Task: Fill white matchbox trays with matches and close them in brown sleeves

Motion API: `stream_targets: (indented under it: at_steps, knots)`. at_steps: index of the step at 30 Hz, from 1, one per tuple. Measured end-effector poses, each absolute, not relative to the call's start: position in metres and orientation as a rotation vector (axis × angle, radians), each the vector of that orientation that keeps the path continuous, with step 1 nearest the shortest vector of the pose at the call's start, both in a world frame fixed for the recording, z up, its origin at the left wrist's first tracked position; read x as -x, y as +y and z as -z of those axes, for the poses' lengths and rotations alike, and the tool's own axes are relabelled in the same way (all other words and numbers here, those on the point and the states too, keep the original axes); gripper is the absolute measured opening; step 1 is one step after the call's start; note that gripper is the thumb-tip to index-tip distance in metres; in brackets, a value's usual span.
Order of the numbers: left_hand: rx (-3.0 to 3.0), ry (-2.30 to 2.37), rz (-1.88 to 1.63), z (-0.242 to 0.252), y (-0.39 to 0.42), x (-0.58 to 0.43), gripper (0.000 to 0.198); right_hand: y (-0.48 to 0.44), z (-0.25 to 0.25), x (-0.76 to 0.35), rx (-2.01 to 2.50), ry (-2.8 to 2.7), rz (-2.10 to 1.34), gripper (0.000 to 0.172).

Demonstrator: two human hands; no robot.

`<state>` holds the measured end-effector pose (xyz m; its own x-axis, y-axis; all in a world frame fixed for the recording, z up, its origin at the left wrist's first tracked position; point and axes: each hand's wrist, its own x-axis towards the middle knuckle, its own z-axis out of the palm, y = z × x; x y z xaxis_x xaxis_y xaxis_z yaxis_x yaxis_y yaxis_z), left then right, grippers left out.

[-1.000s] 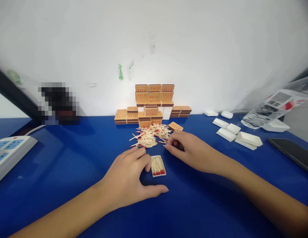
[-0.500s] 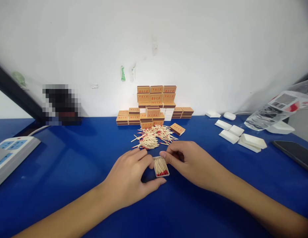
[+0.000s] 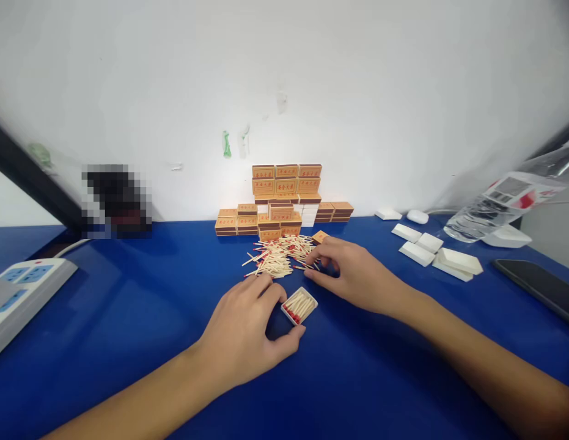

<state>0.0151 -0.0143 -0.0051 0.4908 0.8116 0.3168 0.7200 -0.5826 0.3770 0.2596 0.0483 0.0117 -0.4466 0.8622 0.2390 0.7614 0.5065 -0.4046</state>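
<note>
A small white matchbox tray [image 3: 313, 298] filled with red-tipped matches [image 3: 299, 305] rests on the blue table, turned at an angle. My left hand [image 3: 252, 330] curls about it, index fingertip at its left corner and thumb at its lower corner, holding it. Beyond the tray my right hand [image 3: 352, 272] hovers at the right edge of a loose heap of matches [image 3: 272, 260]. Its thumb and forefinger are apart, with nothing visible between them. Just behind its fingers lies an orange matchbox [image 3: 319, 237], partly covered by the hand.
Stacked matchboxes [image 3: 286, 186] stand against the white wall behind the heap. To the right are several white trays [image 3: 417, 253], a plastic bottle [image 3: 481, 211] and a dark phone [image 3: 536, 287]. A power strip [image 3: 32, 287] sits at the left.
My right hand has left the tray and moved forward to the match heap, its thumb and forefinger parting. The tray has turned, its match heads now toward the lower left.
</note>
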Motion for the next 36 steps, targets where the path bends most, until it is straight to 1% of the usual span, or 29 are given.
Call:
stream_targets:
  at_steps: [2, 5, 13, 21, 27, 32, 36]
  knots:
    - [-2.549, 1.325, -0.699, 0.005, -0.014, -0.014, 0.02, 0.047, -0.009, -0.253, 1.388, -2.35, -0.282, 0.008]
    - [-2.567, 1.338, -0.687, 0.004, -0.013, -0.011, 0.019, 0.045, -0.005, -0.251, 1.426, -2.362, -0.241, 0.007]
    - [-2.577, 1.331, -0.683, 0.003, -0.014, -0.012, 0.02, 0.045, -0.008, -0.256, 1.455, -2.353, -0.298, 0.014]
    - [-2.597, 1.31, -0.661, 0.001, -0.014, -0.01, 0.019, 0.034, -0.016, -0.255, 1.674, -2.343, -0.339, 0.02]
    - [-2.591, 1.312, -0.658, 0.0, -0.013, -0.012, 0.019, 0.04, -0.01, -0.254, 1.622, -2.379, -0.379, 0.019]
    - [-2.603, 1.308, -0.647, 0.0, -0.013, -0.012, 0.02, 0.046, -0.005, -0.257, 1.54, -2.368, -0.292, 0.012]
    - [-2.602, 1.305, -0.637, 0.0, -0.014, -0.011, 0.02, 0.049, -0.003, -0.259, 1.427, -2.386, -0.282, 0.013]
